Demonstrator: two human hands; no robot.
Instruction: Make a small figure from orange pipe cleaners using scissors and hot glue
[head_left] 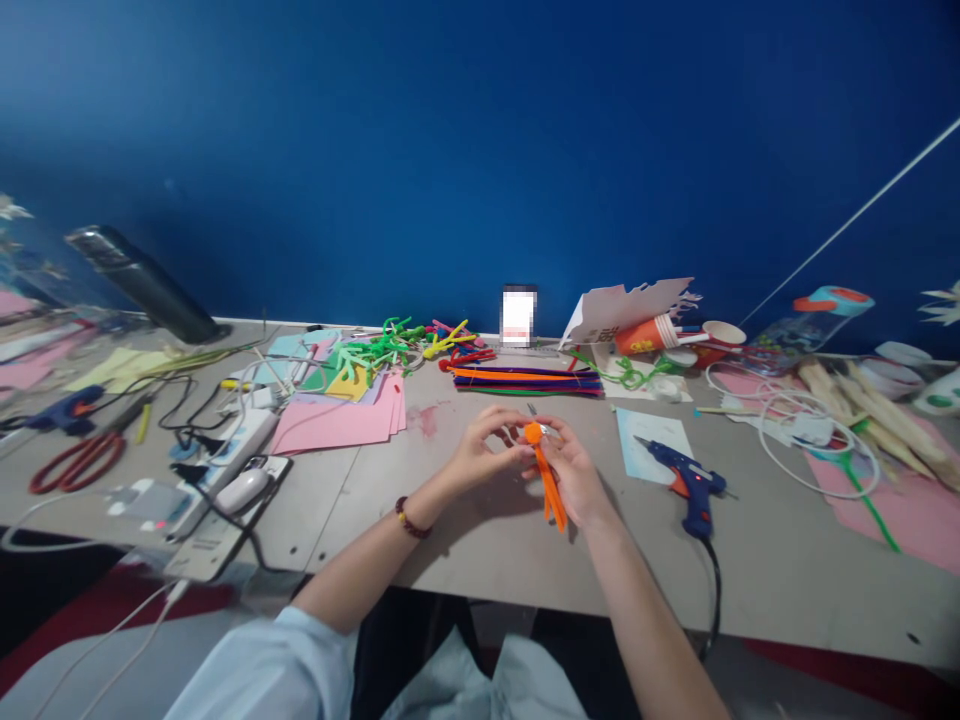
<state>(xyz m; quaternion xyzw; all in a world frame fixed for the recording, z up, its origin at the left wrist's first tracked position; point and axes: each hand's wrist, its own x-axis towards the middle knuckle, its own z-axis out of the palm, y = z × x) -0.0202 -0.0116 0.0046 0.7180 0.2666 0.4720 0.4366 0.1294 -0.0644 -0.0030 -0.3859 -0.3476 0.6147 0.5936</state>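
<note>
Over the middle of the table, my left hand (491,445) and my right hand (576,475) meet around an orange pipe cleaner piece (551,490). Its top is a small round coil, and its loose strands hang down in front of my right palm. The right fingers are closed on it from the side. My left thumb and forefinger are curled in a pinch at the coil. A small silvery bit shows just behind the coil, partly hidden by my fingers; I cannot make out what it is.
A bundle of pipe cleaners (525,380) lies beyond my hands. To the right, a blue glue gun (694,485) rests partly on a pale blue sheet (634,440). Pink paper (330,425), a power strip (225,465) and red-handled scissors (79,460) lie left.
</note>
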